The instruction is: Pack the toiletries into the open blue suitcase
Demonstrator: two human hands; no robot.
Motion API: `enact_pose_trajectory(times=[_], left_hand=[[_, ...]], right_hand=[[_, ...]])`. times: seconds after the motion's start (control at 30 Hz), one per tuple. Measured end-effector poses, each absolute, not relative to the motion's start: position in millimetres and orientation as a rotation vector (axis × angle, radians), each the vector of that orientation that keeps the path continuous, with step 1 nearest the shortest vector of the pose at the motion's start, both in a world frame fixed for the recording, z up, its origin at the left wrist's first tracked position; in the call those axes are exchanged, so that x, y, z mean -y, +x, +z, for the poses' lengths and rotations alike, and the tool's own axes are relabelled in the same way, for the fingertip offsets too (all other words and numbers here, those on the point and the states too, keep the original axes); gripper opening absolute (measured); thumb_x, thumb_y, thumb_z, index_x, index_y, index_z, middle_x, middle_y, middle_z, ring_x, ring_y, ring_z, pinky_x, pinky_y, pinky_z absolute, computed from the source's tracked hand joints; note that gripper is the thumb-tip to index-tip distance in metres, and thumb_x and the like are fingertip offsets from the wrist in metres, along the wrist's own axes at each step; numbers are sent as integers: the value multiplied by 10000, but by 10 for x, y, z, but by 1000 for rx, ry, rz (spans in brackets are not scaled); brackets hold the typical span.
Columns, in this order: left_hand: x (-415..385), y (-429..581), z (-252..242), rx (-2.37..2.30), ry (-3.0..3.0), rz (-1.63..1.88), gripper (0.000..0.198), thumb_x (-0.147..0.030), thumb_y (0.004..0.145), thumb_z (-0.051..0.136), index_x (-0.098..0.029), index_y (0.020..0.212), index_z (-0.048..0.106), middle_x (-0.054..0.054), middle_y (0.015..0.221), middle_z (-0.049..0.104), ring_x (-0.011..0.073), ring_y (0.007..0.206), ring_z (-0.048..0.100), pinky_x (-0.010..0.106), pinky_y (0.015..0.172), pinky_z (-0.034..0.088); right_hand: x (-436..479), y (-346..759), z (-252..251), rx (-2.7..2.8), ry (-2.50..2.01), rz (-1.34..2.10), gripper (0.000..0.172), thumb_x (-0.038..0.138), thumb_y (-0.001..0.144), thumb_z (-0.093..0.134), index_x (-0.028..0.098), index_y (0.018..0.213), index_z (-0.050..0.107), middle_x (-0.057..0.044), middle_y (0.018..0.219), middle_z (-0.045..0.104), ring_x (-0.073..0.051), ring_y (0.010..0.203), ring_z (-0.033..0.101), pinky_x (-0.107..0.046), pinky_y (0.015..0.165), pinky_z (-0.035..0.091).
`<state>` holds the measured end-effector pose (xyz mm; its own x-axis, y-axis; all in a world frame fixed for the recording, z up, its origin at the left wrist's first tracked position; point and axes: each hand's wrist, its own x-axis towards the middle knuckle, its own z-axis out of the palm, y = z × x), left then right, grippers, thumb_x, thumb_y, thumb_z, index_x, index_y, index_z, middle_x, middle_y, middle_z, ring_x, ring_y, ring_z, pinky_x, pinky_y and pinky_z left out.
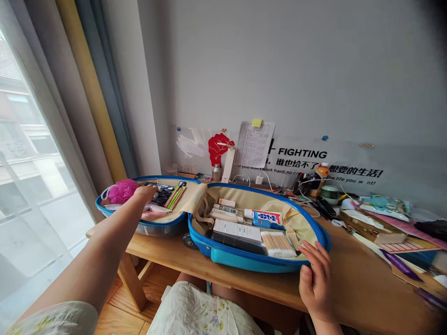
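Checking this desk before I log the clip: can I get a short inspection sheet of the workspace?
Surface: wooden desk, crowded at right.
Things in hand: open blue suitcase; right half holds boxes, tubes, cotton swabs; left half holds a pink bath pouf and pens.
Clutter: papers, packets, orange bottle at right.
Hands: left hand reaches into left half; right hand rests flat on the right half's rim.
Cables: white leads by the wall.
Surroundings: curtained window at left, lettered wall.

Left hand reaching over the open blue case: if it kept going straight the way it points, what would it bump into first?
Probably the dark packets and pens lying in the left half of the blue case, just past the fingertips of the left hand. The pink bath puff sits off to the side. Depth is hard to judge.
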<state>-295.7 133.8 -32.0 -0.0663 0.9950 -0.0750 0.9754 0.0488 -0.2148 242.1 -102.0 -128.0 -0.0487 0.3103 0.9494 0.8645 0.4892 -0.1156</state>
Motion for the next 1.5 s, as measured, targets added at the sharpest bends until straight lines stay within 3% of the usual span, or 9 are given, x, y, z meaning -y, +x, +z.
enact_pose_trajectory(times=[0.17,0.27,0.4,0.57,0.8,0.93,1.5], left_hand=[[-1223,-2926,-310,2206,-2064,203,338,-183,850,601,-176,1184,653,188,1288,606,349,1193,594,438,922,514],[-1152,-2884,-238,2204,-2050,53,374,-227,872,527,-134,1225,609,230,1243,625,372,1199,585,461,920,503],[-1121,-2606,-19,2123,-2112,-179,471,-326,953,378,-111,1361,471,223,1234,606,334,1104,633,433,912,500],[-1101,-1749,173,1754,-2499,-367,513,-401,984,368,-224,1465,391,133,1284,565,248,1092,625,334,961,472],[-964,-711,-38,1337,-2986,-194,461,-390,874,593,-263,1317,575,63,1202,641,213,1049,633,280,945,463],[-969,-573,-202,1343,-3057,-72,404,-367,813,660,-222,1188,625,61,1074,699,211,956,666,269,844,498],[-1058,-622,-387,1451,-3060,-125,254,-296,814,618,-202,1043,677,134,1077,722,267,967,680,337,849,505]], right_hand=[[1022,2422,-1283,1609,-1031,-616,338,325,988,373,188,1212,586,-149,1198,619,-323,1320,460,-587,1025,414],[1019,2427,-1281,1616,-1034,-612,336,326,986,376,193,1212,588,-144,1201,620,-321,1320,460,-586,1023,417],[1013,2431,-1283,1610,-1024,-614,334,319,984,380,194,1210,590,-140,1198,620,-319,1319,461,-587,1031,412],[1012,2429,-1279,1618,-1025,-617,332,317,984,379,190,1198,599,-142,1202,619,-316,1318,459,-575,1030,415],[1000,2432,-1281,1623,-999,-615,324,290,978,386,186,1214,582,-145,1196,613,-316,1309,463,-593,1038,398],[1002,2424,-1266,1634,-997,-635,332,289,987,367,183,1223,574,-149,1200,607,-316,1310,455,-580,1023,406],[980,2434,-1274,1614,-984,-641,321,318,982,382,177,1168,601,-150,1170,620,-325,1293,469,-578,1009,412]])
